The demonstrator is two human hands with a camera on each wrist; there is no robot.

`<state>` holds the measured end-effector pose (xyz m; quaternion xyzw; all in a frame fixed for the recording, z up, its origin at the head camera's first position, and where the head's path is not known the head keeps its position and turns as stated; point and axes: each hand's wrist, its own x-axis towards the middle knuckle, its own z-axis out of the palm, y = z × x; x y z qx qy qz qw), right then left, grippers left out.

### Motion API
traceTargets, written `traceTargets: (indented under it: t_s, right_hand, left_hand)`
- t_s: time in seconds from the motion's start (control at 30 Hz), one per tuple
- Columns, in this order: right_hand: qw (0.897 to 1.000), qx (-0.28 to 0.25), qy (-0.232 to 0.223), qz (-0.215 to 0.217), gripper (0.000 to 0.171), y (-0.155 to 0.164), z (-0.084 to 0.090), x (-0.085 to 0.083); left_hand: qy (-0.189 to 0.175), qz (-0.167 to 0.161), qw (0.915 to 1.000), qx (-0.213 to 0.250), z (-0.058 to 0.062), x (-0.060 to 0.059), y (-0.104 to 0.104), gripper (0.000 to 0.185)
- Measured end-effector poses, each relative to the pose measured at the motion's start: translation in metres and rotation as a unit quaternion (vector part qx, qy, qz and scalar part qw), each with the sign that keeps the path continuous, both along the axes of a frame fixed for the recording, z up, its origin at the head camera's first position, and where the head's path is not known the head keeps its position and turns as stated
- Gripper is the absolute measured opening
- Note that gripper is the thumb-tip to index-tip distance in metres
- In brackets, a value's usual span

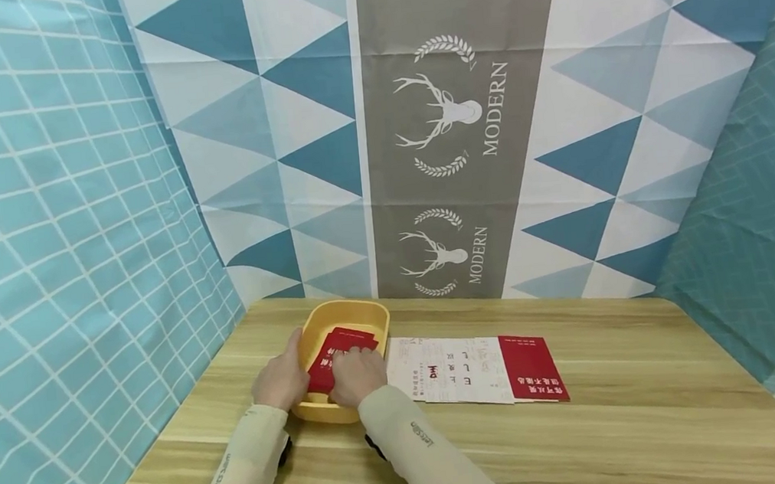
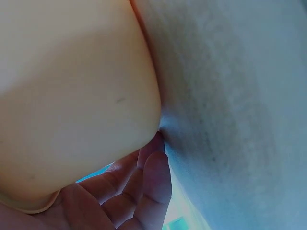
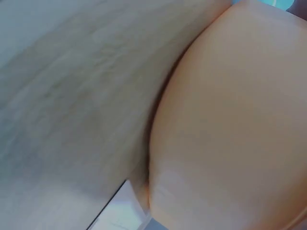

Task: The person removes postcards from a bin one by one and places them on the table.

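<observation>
A yellow plastic basin [image 1: 373,314] stands on the wooden table [image 1: 652,419] at its left side. Red booklets [image 1: 351,340] lie inside it. My left hand [image 1: 280,378] holds the basin's left wall, thumb along the rim; in the left wrist view its fingers [image 2: 144,189] lie against the basin's outer wall [image 2: 72,96] down by the tabletop. My right hand [image 1: 357,374] reaches over the near rim and grips the red booklets with bent fingers. The right wrist view shows only the basin's outer wall [image 3: 235,124] and the table [image 3: 72,96].
A white and red leaflet [image 1: 475,369] lies flat on the table just right of the basin; its corner [image 3: 120,211] shows in the right wrist view. Patterned cloth walls [image 1: 454,128] close in the back and both sides. Bare wood extends right and toward me.
</observation>
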<state>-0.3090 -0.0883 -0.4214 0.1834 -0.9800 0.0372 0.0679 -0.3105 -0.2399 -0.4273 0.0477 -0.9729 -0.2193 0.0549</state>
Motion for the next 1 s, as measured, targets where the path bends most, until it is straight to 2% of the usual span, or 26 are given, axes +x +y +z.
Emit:
traceTargets:
  t_s: [0.13, 0.53, 0.63, 0.83, 1.0]
  right_hand:
    - [1.000, 0.005, -0.020, 0.005, 0.025, 0.0015, 0.0020, -0.0003]
    - [1.000, 0.008, 0.008, 0.027, 0.016, 0.0064, 0.0007, 0.0050]
    - [1.000, 0.010, 0.009, 0.022, 0.021, 0.0055, -0.0005, 0.0057]
    - [0.999, 0.032, 0.004, 0.010, 0.047, 0.0037, -0.0002, 0.0056]
    - [0.999, 0.035, 0.003, 0.018, 0.043, 0.0040, -0.0011, 0.0030]
  left_hand:
    - [0.006, -0.005, 1.0000, 0.003, 0.0005, 0.0012, 0.0009, 0.082]
    - [0.001, -0.004, 1.0000, 0.002, 0.0011, 0.0029, 0.0007, 0.082]
    - [0.005, -0.006, 0.9999, 0.006, 0.0004, 0.0034, 0.0008, 0.082]
    - [0.004, -0.003, 1.0000, 0.006, 0.0002, 0.0035, 0.0019, 0.083]
    - [0.003, -0.005, 1.0000, 0.006, 0.0018, 0.0035, 0.0019, 0.082]
